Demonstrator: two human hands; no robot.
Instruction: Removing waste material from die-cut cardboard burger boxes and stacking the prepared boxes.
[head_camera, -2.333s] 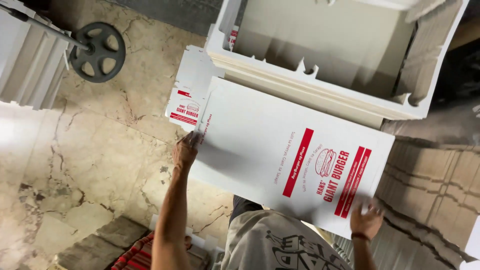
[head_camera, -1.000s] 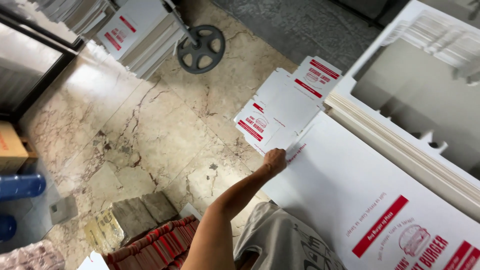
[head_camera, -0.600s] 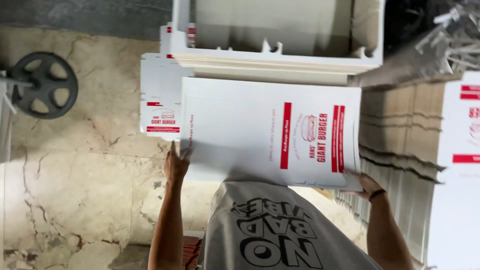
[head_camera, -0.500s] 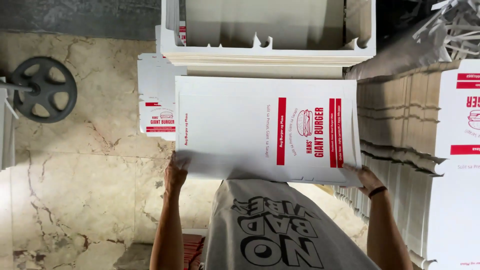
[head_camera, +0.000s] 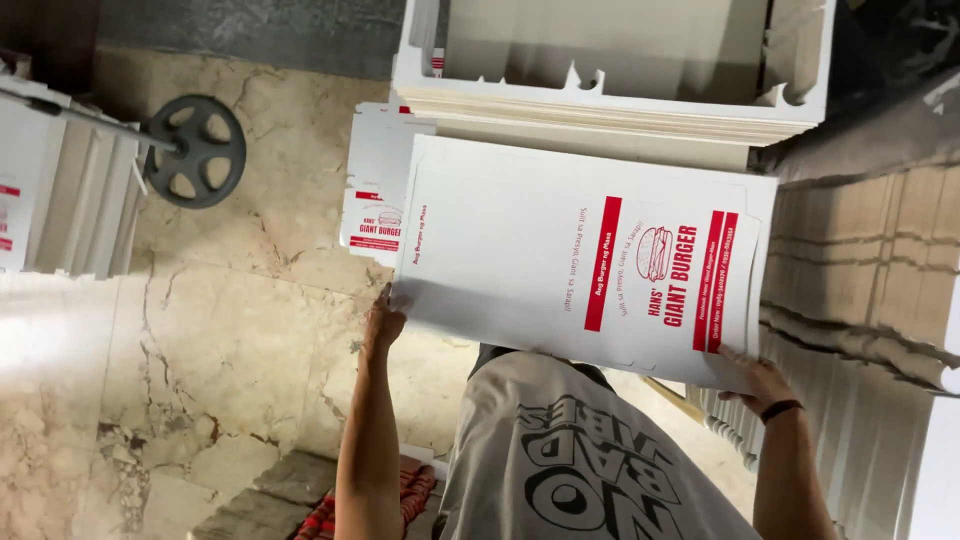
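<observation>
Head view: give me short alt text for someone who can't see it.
A person holds a flat white cardboard box blank with red print by its near edge, left hand at one corner, right hand at the other. Beyond it sits a stack of similar blanks; a black wheel rests on the marble floor.

open floor left, cardboard stacks right

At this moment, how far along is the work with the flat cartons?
Done: one assembled white box sits on the stack. In hand: the left hand and right hand hold a flat white-and-red carton sheet, not yet folded. Left: the stack of flat sheets and the stacks on the right.
</observation>
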